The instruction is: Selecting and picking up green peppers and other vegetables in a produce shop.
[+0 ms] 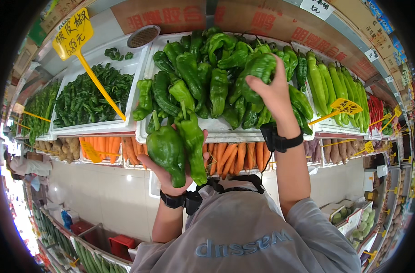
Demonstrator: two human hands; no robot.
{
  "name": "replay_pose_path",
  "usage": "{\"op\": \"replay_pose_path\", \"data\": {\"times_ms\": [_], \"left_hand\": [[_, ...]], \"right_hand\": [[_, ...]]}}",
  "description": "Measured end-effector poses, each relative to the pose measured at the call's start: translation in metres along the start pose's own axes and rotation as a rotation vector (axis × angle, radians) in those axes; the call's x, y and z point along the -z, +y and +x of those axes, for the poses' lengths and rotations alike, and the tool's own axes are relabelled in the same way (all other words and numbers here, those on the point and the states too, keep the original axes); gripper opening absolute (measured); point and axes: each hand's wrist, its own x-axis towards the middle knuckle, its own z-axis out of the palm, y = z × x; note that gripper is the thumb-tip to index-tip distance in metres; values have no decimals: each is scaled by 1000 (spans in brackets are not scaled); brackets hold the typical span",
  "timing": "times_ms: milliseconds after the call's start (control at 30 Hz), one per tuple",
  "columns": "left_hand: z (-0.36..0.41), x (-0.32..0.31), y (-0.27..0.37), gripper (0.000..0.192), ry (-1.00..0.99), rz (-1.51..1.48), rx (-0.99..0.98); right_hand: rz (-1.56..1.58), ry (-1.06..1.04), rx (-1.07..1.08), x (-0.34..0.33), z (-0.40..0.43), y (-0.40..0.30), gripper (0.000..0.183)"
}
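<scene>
My left hand (170,184) is palm up and cradles two green peppers. One is a broad, smooth pepper (164,146) with its stem pointing away from me; beside it lies a longer, wrinkled pepper (193,145). Over the right part of a white foam tray (224,136), my right hand (278,97) grips a large wrinkled green pepper (260,70) between thumb and fingers. Its far fingers are hidden behind the pepper. Many more green peppers (188,71) are heaped in the tray below.
Left of the tray, small wrinkled dark peppers (91,92) fill another tray, with a yellow price sign (101,88) leaning over it. Light green long peppers (333,85) lie to the right. Carrots (228,157) sit on a lower shelf nearer me. A round metal dish (143,36) rests behind.
</scene>
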Motion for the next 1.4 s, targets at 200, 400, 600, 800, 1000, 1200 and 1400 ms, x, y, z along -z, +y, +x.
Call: {"op": "replay_pose_path", "data": {"times_ms": [200, 400, 600, 800, 1000, 1200, 1400], "left_hand": [[11, -6, -7, 99, 5, -100, 101], [6, 5, -24, 103, -13, -96, 73], [6, 10, -53, 110, -59, -40, 127], [10, 4, -58, 107, 71, 373, -89], [12, -1, -60, 106, 6, 344, -81], [20, -5, -60, 117, -146, 55, -12], [22, -9, -57, 117, 37, -6, 57]], "right_hand": [[768, -115, -82, 34, -44, -29, 73], [1029, -347, -271, 62, -109, -13, 92], [664, -380, -247, 43, -144, -12, 90], [609, -426, -240, 27, -161, -7, 91], [260, -538, -201, 45, -154, -15, 95], [25, -537, -11, 54, -144, -26, 97], [-104, -568, -1, 53, -145, -26, 99]]}}
